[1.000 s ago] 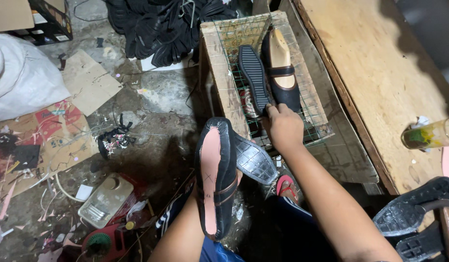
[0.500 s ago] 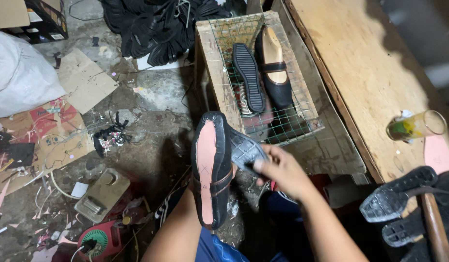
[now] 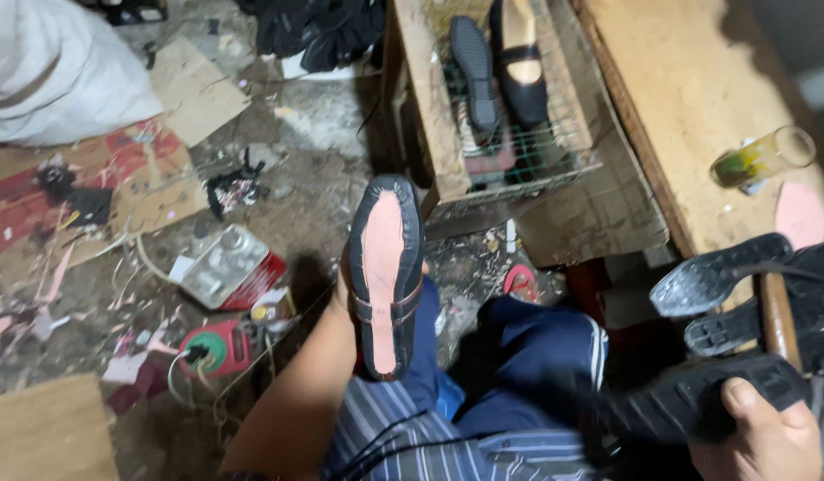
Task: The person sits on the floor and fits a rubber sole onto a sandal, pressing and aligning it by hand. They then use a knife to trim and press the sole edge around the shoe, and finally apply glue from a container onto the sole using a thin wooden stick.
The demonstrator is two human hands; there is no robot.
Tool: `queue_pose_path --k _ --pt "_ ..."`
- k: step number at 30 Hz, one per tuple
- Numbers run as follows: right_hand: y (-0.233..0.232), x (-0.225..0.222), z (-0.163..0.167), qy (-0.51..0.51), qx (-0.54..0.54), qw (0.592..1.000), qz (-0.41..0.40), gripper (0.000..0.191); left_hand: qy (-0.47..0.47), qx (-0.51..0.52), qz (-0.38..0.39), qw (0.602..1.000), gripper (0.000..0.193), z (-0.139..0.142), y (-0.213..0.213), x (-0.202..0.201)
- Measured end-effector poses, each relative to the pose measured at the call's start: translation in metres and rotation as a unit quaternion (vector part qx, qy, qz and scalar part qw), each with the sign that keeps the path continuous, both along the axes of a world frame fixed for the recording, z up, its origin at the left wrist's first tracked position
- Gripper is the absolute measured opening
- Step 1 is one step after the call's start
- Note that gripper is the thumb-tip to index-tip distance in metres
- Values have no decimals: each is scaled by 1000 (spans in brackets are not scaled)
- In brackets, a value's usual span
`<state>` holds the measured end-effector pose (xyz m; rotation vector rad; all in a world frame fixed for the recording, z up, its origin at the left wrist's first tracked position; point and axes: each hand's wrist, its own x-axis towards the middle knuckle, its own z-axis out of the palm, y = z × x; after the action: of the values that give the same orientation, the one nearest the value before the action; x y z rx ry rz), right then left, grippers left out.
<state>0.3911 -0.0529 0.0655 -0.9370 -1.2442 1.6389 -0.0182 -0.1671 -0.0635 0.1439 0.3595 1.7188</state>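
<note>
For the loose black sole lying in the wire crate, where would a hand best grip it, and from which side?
Probably at the near end of the black sole, coming from above on the person's side. It lies long and narrow on the mesh of the wire crate, a black shoe close on its right, so pinching across its narrow width there looks easiest.

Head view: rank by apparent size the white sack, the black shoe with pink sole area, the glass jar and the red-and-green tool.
1. White sack, partly cut off.
2. Black shoe with pink sole area, enlarged by nearness.
3. Red-and-green tool and glass jar look alike; unranked.
</note>
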Motion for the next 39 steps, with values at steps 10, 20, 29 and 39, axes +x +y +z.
queue_pose_path --k 10,20,29,39 --pt "-4 2 -141 167 -241 956 6 54 151 95 18 984 72 32 -17 -19" --pt "-28 -59 -112 243 -307 897 205 61 495 30 142 857 54 88 -26 9" --pt "-18 -113 -59 94 -78 962 245 49 440 41 150 885 53 87 -11 28" --pt "-28 -180 -98 59 -113 942 311 35 410 120 120 896 73 85 -17 41"
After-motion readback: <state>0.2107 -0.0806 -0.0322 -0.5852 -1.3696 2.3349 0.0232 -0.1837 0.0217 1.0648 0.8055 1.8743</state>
